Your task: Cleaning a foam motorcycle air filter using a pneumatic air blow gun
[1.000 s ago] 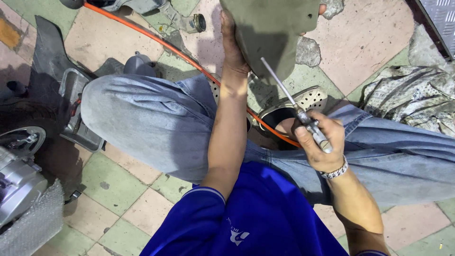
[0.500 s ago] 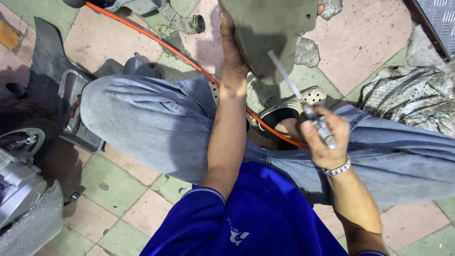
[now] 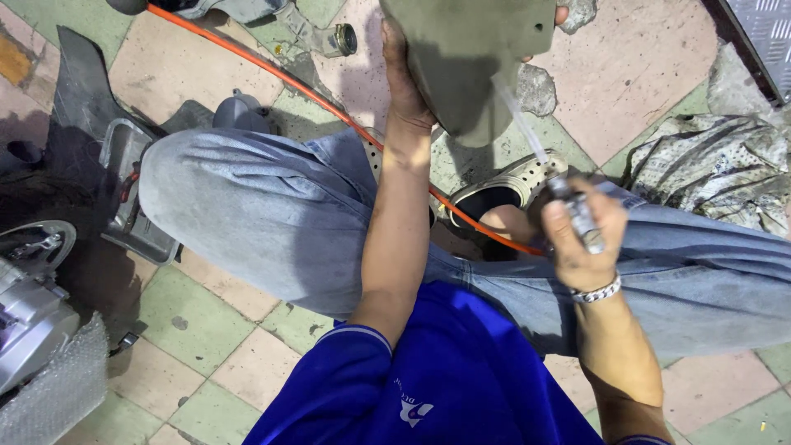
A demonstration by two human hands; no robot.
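Note:
My left hand (image 3: 405, 78) grips the left edge of a grey-green metal panel (image 3: 470, 58) held up at the top of the view. My right hand (image 3: 577, 235) is closed around a metal air blow gun (image 3: 577, 213); its thin nozzle (image 3: 519, 115) slants up and left to the panel's lower right edge. An orange hose (image 3: 329, 107) runs across the floor and under my legs toward the gun. I sit with bent knees in grey jeans, a bracelet on my right wrist.
A motorbike wheel and engine part (image 3: 29, 288) sit at the left, with dark plastic fairing pieces (image 3: 91, 124) beside them. Crumpled patterned cloth (image 3: 709, 169) lies at right. A small metal fitting (image 3: 334, 37) lies at the top, and a grey slip-on shoe (image 3: 503, 185) by my foot.
My right hand has shifted right and slightly down with the blow gun, and the nozzle tip has slid along the panel's lower edge. The left hand holds the panel still.

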